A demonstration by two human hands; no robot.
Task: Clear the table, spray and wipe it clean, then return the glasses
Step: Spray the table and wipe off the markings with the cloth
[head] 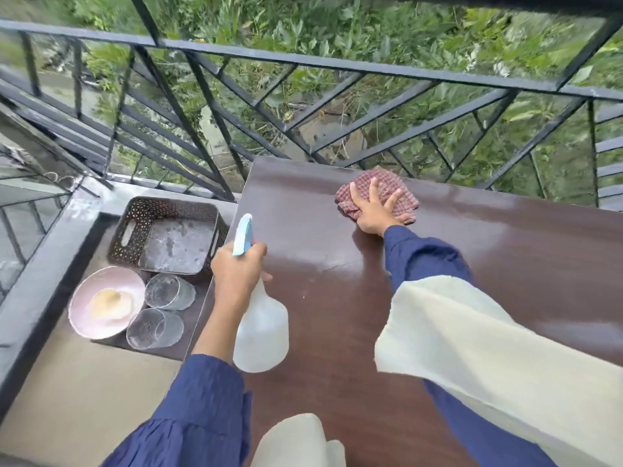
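Glossy dark wood table, checked woven cloth, translucent matt plastic spray bottle.

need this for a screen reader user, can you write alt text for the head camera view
A person's right hand presses a red checked cloth flat on a glossy dark brown table beside a black metal balcony railing. Their left hand holds a white spray bottle with a blue nozzle. Two clear glasses, a pink bowl and a dark woven basket sit lower left.

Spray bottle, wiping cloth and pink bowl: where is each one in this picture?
spray bottle (261, 335), head view, on its white body.
wiping cloth (387, 185), head view, on the checked fabric above the fingers.
pink bowl (84, 294), head view, on its inner wall.
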